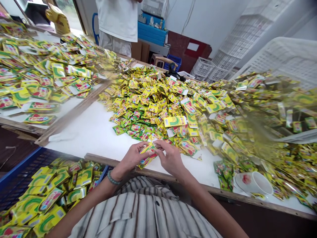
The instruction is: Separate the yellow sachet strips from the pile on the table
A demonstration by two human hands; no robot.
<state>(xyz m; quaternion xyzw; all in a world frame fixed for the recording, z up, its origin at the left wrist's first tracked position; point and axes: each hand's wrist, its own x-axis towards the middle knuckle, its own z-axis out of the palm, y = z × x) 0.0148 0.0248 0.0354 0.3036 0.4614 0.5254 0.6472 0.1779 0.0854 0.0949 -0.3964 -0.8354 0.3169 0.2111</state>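
A small yellow printed carton (148, 160) is held over the table's front edge, in front of my body. My left hand (132, 157) is closed around its left side, thumb across the front. At the carton's upper right end, the fingers and thumb of my right hand (171, 158) are bent and pressed together. Whether a sachet is also between those fingertips I cannot tell. Just beyond my hands lies a heap of small yellow and green sachets (146, 109). Several yellow cartons, such as a flat one (175, 121), lie on and beside this heap.
A blue crate (22, 168) of filled-looking cartons stands at lower left. A wooden strip (74, 109) divides the white tabletop (81, 132). At right are a white cup (255, 183) and a tipped white basket (279, 59). A person in white (117, 19) stands across the table.
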